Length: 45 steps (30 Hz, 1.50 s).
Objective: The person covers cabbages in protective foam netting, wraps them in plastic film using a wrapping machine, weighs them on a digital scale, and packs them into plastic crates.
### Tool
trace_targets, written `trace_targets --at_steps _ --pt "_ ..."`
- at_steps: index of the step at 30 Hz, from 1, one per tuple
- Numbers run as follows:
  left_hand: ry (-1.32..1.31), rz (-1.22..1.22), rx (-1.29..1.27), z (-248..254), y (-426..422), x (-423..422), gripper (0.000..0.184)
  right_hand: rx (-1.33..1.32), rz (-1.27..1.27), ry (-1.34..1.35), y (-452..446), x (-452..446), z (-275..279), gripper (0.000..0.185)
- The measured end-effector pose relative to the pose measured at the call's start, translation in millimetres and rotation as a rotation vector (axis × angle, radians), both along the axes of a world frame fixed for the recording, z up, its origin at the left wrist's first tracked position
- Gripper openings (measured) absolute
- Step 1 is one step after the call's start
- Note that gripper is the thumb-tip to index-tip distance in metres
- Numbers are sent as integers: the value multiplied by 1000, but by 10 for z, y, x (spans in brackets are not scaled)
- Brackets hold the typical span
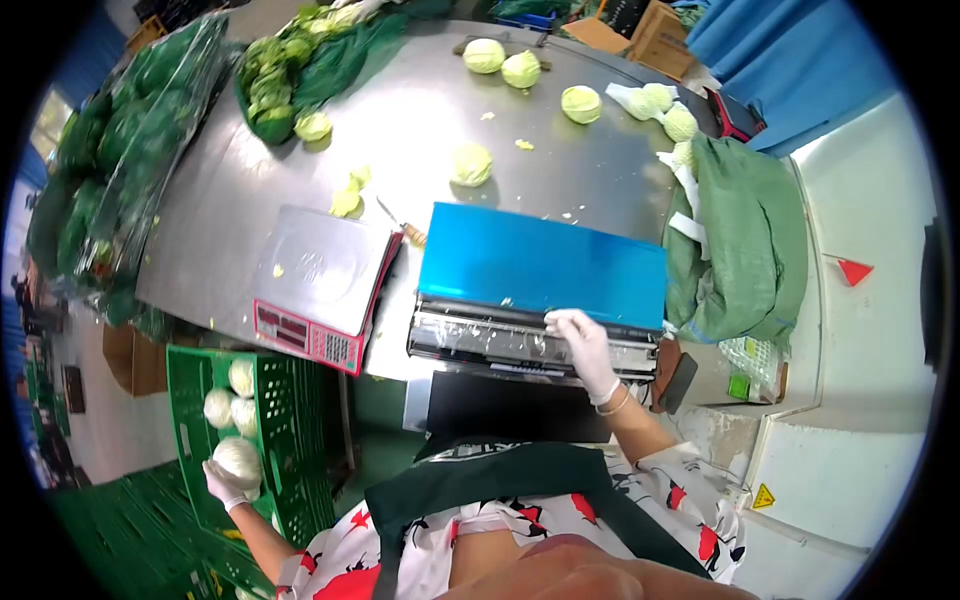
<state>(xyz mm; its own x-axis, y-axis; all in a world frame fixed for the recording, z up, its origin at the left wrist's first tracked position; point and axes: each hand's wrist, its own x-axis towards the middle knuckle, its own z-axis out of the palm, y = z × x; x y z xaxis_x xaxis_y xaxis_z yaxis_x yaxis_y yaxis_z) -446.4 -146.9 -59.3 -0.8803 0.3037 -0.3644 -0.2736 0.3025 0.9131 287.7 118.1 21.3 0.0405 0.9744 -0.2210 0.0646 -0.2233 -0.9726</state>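
Note:
My left hand (224, 488), in a white glove, is closed against the side of a film-wrapped cabbage (238, 460) inside the green crate (182, 420). Above that cabbage lie other wrapped cabbages (240, 412). On the steel table, a wrapping machine (540, 262) with a blue top stands in front of me. My right hand (586, 352), also gloved, reaches onto its front, with curled fingertips at the edge of the clear plastic film (490, 338). How much film lies between those fingers is hard to see.
A red-framed scale (315, 270) stands left of the machine, with a knife (408, 230) between them. Bare cabbages (471, 165) and leaf scraps lie across the steel table (220, 200). A green sack (750, 240) borders the right side; bagged greens (120, 150) stand left.

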Motion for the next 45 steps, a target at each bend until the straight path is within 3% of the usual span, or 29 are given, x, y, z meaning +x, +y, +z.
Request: trace_targets --at_steps 1,2,3,5,6,8,9,11,13,15,16,20,23,24,25,30,33,35,38,39,40,41,43,44,45 --pt "274 95 -163 31 274 122 60 33 -25 -10 201 119 38 20" --pt "387 62 -119 -20 591 291 51 115 -17 -57 432 275 46 20" --pt "585 -200 -222 -75 988 453 43 182 -37 -129 706 425 48 19" --pt "820 -608 -103 201 2089 1659 36 225 -92 -177 1391 835 -193 20" --pt "775 -738 -18 494 2624 2480 36 192 -140 -86 1809 1066 -424 24" --pt "534 -1016 194 561 3304 3594 37 80 -305 -108 2588 1312 -636 40" --pt "643 -1258 229 707 3596 4085 40 74 -347 -132 2924 1380 -682 32" --pt "970 -1670 360 847 4108 4781 46 -101 -344 -155 3682 1697 -971 45" --pt "1329 -1915 289 651 4447 5229 58 -183 -477 -180 4278 1775 -1147 54" --pt "1373 -2077 234 402 4721 5427 60 -151 -603 -196 4756 1787 -1291 68" --pt "1333 -2108 212 404 4791 5442 63 -122 -605 -224 4975 1805 -1361 80" --pt "1207 -2146 164 342 4869 5418 62 -111 -634 -43 6054 2082 -2104 92" --pt "1122 -2147 147 312 4898 5412 56 -48 -723 190 6146 1891 -1773 107" --pt "1095 -2153 132 314 4903 5412 55 -108 -789 145 6439 2021 -2078 110" --pt "1069 -2159 121 317 4914 5415 54 -129 -762 -46 6450 2038 -2048 113" --pt "1068 -2140 135 309 4913 5416 52 -175 -556 220 6039 1978 -1735 95" --pt "1093 -2106 158 318 4900 5421 51 -316 -386 550 5743 2016 -1703 89" --pt "1105 -2089 172 333 4892 5433 50 -319 -171 562 5268 1893 -1350 70" --pt "937 -1985 215 325 4868 5441 69 -124 331 452 4351 1716 -853 58" --pt "839 -1942 214 360 4845 5452 74 -202 438 418 3906 1545 -598 57" --pt "741 -1827 201 386 4797 5473 97 -188 508 310 3484 1409 -223 57" --pt "551 -1765 239 428 4757 5533 120 -300 507 463 3026 1212 239 60" --pt "215 -1724 473 636 4631 5846 137 -183 641 -24 2595 1124 289 65" --pt "154 -1772 471 800 4554 5970 145 -184 638 -100 2364 1039 336 71" --pt "174 -1801 347 856 4461 6070 138 -177 704 15 2181 998 323 64"
